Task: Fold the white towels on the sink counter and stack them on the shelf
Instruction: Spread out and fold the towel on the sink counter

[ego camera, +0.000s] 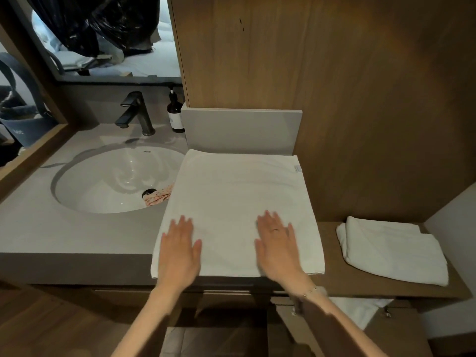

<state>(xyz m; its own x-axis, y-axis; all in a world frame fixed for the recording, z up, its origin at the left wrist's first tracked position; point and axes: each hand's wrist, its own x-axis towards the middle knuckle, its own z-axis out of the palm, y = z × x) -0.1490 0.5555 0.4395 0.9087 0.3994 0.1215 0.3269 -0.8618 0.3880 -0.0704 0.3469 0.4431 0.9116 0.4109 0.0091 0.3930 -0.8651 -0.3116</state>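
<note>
While both palms lie flat on the white towel [239, 197], nothing is actually gripped. My left hand [180, 251] and right hand [277, 246] are palm-down on its near half, fingers straight, just pressing.

Towel is spread on the sink counter [64, 228], right of the basin [110, 181]. Far edge sits at the grey upstand, near edge at the counter's front lip, left edge laps over the basin rim.

Risks as I judge them:
- Counter looks smooth and matte, so a hard push could make the terry slide, not flatten. It could then go off the front lip or sag into the basin.
- A pink patterned cloth [158, 195] by the drain meets the towel's left edge and could get dragged into the fold.
- Can't tell whether the basin is wet. If it is, that edge soaks.
- Layers are soft and thick, so corners may drift and the fold go skewed.

Materials: towel is a plush, roughly square slab with a small label [296, 168] at its far right corner. Basin is glossy white and oval. The shelf [329, 282] is a lower wood ledge on the right, holding one folded towel [391, 251], slightly rumpled.
</note>
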